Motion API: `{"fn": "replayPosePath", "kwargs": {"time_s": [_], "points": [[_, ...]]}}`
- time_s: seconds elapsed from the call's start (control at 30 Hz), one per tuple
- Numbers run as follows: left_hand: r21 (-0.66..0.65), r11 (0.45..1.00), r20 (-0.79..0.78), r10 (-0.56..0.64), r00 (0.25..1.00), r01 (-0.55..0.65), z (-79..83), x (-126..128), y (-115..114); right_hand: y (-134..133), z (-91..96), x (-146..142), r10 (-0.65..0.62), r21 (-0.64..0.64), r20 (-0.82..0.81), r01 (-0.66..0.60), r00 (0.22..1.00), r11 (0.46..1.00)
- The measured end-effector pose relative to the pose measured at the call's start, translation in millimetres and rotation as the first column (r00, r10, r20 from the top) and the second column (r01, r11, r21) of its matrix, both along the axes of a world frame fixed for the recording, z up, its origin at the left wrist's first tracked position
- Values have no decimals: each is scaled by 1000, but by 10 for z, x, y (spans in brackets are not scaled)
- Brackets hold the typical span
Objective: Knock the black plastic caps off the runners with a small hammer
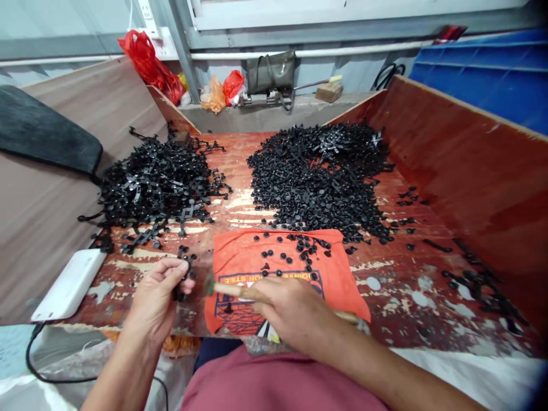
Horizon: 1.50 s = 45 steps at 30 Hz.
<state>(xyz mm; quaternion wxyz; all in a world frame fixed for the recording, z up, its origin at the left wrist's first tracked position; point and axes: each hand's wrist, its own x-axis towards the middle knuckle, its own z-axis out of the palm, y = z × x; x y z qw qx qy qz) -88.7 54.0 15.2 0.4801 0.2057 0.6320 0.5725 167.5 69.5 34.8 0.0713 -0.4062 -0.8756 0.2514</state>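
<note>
My left hand (165, 282) is closed, thumb against fingers, around a small black plastic part (185, 264) with round ends. It is held just left of an orange printed cloth (240, 248) lying on the table. Over that cloth my right hand (285, 299) wraps round the wooden handle of a tool (229, 289). The tool's tip points left toward my left hand; it is blurred, so its kind is unclear. Several loose black round pieces (289, 260) are scattered across the cloth. Part of the handle shows again behind my right wrist.
Black branched parts are heaped at the left (158, 182); small black pieces form a larger pile (317, 182) at centre right. A white power bank (71, 285) with a cable lies at the left edge. Wooden side boards (462, 154) border the worn red table. A blue crate (488, 74) stands behind right.
</note>
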Motion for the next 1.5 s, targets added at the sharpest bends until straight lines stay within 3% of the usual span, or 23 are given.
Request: {"fn": "replayPosePath", "kwargs": {"time_s": [0.1, 0.23, 0.43, 0.6, 0.77, 0.9, 1.0, 1.1, 1.2, 1.33, 1.5], "points": [[-7, 984, 30, 178, 984, -178, 1, -156, -165, -11, 28, -397, 155, 24, 44, -157, 987, 987], [-28, 961, 41, 275, 961, -274, -4, -344, -349, -68, 16, -691, 214, 41, 175, -225, 961, 974], [-34, 956, 66, 293, 954, -291, -51, -551, -433, 126, 30, -540, 121, 101, 269, -153, 955, 983], [4, 968, 80, 249, 965, -250, -67, -486, -328, 473, 19, -438, -31, 191, 334, -35, 942, 981], [37, 989, 76, 137, 988, -140, -4, -352, -229, 398, -114, -437, -39, 206, 371, -42, 928, 978], [51, 999, 15, 15, 1000, -16, 106, -273, -93, 261, -107, -357, -43, 208, 366, -37, 930, 977], [25, 985, -12, -168, 986, 168, 157, -122, 67, 224, -29, -192, -72, 200, 335, 4, 939, 980], [-6, 931, -3, -364, 931, 364, 147, 130, 230, 191, 26, 82, -108, 169, 273, 63, 956, 984], [-22, 886, 0, -464, 886, 464, 78, 392, 349, 130, 18, 395, -202, 2, 39, 202, 979, 979], [-22, 865, -4, -501, 865, 501, -72, 591, 427, 35, -53, 726, -390, -308, -128, 337, 912, 890], [-29, 865, -34, -501, 865, 501, -243, 641, 462, -31, -117, 904, -435, -327, -221, 354, 873, 876]]}}
